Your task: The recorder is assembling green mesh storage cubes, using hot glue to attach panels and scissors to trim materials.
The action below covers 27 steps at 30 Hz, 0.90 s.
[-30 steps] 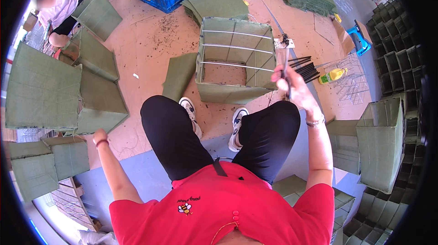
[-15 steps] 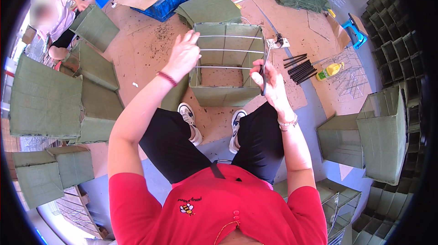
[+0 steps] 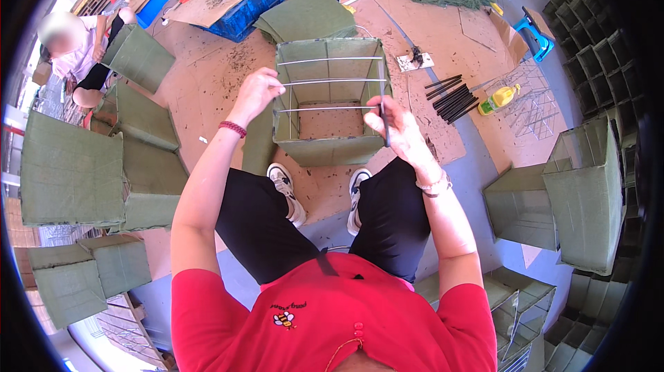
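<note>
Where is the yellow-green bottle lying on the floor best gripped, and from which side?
Grip the yellow-green bottle around its wider body, coming down from above. It lies on its side beside the black rods, its narrow end turned toward the wire grid, so the body is the fullest, most exposed part.

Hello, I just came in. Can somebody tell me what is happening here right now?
A person in a red shirt sits over an open green fabric box with a wire frame. The left hand pinches a wire at the box's left side, and the right hand holds a thin dark rod at its right side. More dark rods and a yellow bottle lie on the floor to the right. Another person works among similar boxes at the upper left.
</note>
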Available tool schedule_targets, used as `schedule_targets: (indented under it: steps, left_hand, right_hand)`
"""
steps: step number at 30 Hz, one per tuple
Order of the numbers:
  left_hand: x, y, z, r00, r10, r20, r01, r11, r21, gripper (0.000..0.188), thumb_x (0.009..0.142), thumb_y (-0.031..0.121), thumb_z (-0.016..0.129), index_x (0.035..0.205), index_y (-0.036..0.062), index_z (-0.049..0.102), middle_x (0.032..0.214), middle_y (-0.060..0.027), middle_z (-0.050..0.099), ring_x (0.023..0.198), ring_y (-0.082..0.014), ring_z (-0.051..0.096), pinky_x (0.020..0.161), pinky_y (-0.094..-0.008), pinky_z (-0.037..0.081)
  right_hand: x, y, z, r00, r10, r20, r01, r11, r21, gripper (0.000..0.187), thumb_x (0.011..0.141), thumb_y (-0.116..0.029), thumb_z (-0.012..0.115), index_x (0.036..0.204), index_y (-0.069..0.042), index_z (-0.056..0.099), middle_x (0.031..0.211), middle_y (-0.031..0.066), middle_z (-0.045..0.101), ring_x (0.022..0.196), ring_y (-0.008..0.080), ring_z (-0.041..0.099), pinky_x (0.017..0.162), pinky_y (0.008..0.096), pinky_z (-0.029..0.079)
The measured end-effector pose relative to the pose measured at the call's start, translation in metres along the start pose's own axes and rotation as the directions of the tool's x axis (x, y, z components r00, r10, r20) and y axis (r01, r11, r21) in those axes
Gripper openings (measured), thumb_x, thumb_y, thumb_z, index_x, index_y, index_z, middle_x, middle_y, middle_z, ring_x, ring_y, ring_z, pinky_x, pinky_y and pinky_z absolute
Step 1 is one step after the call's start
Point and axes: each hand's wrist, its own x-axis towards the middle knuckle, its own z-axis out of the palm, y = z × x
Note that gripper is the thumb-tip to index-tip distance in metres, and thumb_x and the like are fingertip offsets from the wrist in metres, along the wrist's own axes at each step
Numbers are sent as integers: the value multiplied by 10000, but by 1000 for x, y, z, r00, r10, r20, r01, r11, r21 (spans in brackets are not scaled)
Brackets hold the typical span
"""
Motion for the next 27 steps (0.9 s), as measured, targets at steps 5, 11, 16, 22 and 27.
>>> schedule_targets:
  steps: [5, 11, 16, 22, 27]
  left_hand:
    - [-17, -4, -22, 997, -56, -55, 57, 998, 13, 165, 744, 195, 697, 828, 55, 713, 855, -141, 660, 762, -279, 622, 720, -358, 475]
    - [-21, -4, -24, 991, -37, -130, 35, 999, -13, 206, 757, 224, 695, 834, 33, 707, 760, -148, 651, 696, -267, 615, 669, -357, 468]
    - [-20, 1, -21, 993, 32, -117, -44, 994, -101, 205, 753, 214, 697, 809, 17, 699, 725, -127, 634, 654, -240, 595, 615, -345, 445]
    - [-17, 4, -17, 990, 74, -117, -90, 987, -135, 180, 755, 183, 693, 796, 8, 693, 673, -119, 604, 604, -210, 568, 585, -330, 426]
    - [-15, -22, -41, 986, -60, -156, -8, 916, -402, 134, 803, 152, 661, 821, 26, 702, 746, -29, 653, 634, -111, 569, 594, -261, 443]
  right_hand:
    - [21, 4, 21, 965, -24, 261, 196, 727, -658, 480, 759, -439, 681, 954, -16, 564, 716, 108, 595, 714, 227, 601, 670, 336, 467]
    - [60, 12, 77, 902, -127, 413, 421, 471, -775, 515, 720, -534, 651, 824, -32, 595, 724, 135, 639, 773, 287, 640, 750, 413, 445]
    - [78, 22, 108, 860, -97, 501, 495, 394, -774, 502, 639, -557, 679, 714, -62, 641, 686, 105, 641, 712, 265, 643, 662, 377, 427]
    - [78, 26, 110, 862, -134, 489, 506, 297, -810, 394, 675, -470, 685, 725, -80, 651, 684, 92, 641, 706, 245, 645, 615, 357, 454]
    - [82, 24, 97, 905, -165, 392, 425, 379, -822, 382, 689, -476, 672, 719, -95, 648, 677, 97, 630, 702, 243, 640, 636, 366, 488]
